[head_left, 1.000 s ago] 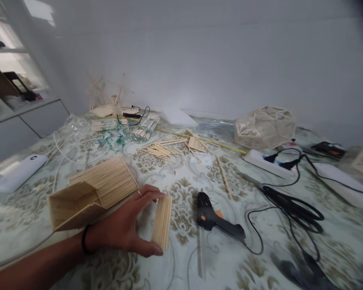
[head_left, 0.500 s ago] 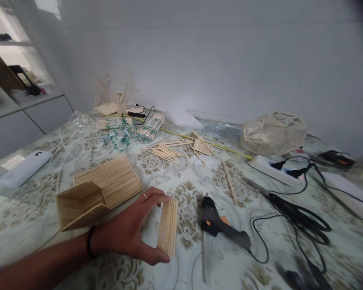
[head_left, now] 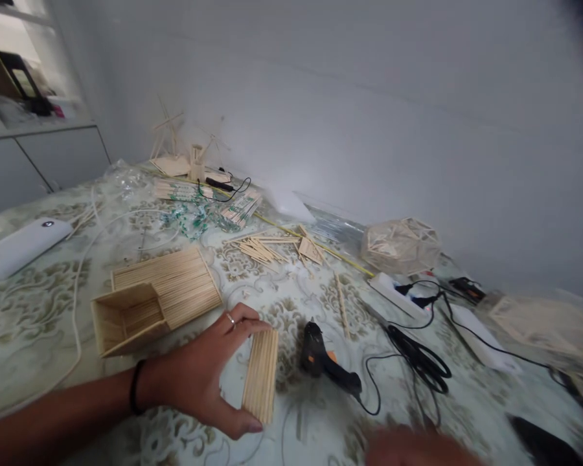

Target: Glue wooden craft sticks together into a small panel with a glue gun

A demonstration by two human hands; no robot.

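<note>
My left hand (head_left: pixel 206 372), with a ring and a black wristband, grips a small panel of wooden sticks (head_left: pixel 261 375) by its two short ends, between thumb and fingers. My right hand (head_left: pixel 420 448) is a blur at the bottom edge; its fingers cannot be made out. Between the hands a black glue gun (head_left: pixel 328 362) lies on the patterned tablecloth (head_left: pixel 315 421). Behind my left wrist, an open box made of sticks (head_left: pixel 129 317) rests against a larger flat stick panel (head_left: pixel 175 281).
Loose sticks (head_left: pixel 260 249) and packs of sticks (head_left: pixel 243 207) lie farther back. At right are black-handled scissors (head_left: pixel 420 359), a power strip (head_left: pixel 398 294) with cables, and a bagged stick frame (head_left: pixel 401 244). A white power bank (head_left: pixel 24 246) lies at left.
The view has turned to the right. My right hand has come into sight at the bottom edge. The left hand keeps its hold on the small stick panel.
</note>
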